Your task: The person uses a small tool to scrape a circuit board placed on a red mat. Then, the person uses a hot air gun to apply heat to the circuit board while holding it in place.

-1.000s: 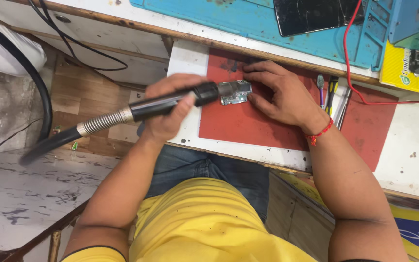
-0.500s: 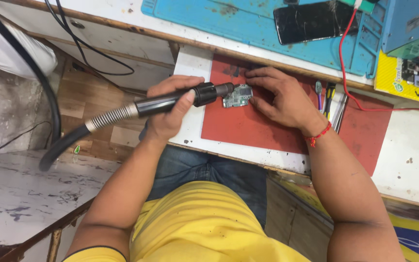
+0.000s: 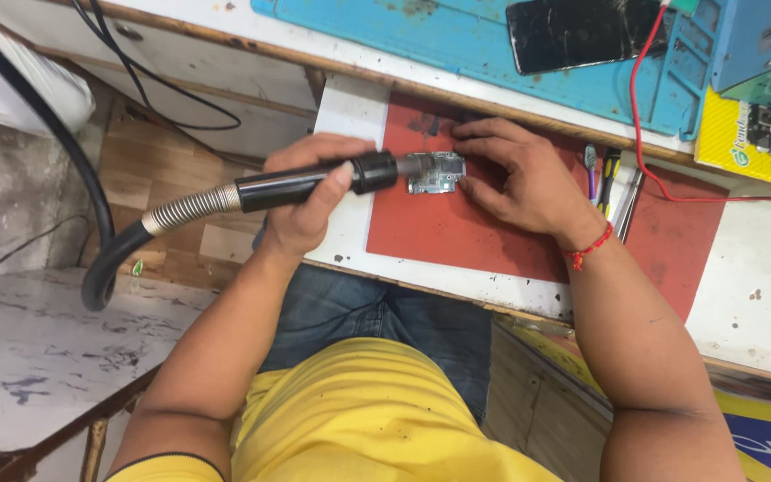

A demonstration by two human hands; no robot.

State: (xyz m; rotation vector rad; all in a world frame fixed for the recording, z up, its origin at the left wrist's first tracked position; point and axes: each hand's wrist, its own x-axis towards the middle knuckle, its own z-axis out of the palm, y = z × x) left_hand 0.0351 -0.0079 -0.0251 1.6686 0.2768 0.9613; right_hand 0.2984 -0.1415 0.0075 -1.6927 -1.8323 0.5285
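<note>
Overhead view of two hands working on a small circuit board.
Left hand [image 3: 310, 201] gripping black hot-air handpiece [image 3: 314, 181], nozzle at circuit board [image 3: 436, 172]; right hand [image 3: 519, 174] steadying board on red mat [image 3: 457, 223] atop white tabletop [image 3: 760, 286].

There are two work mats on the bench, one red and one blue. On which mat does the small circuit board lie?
The red mat, the nearer one. The circuit board lies on it, under the right hand. The blue mat behind carries a dark phone.
</note>
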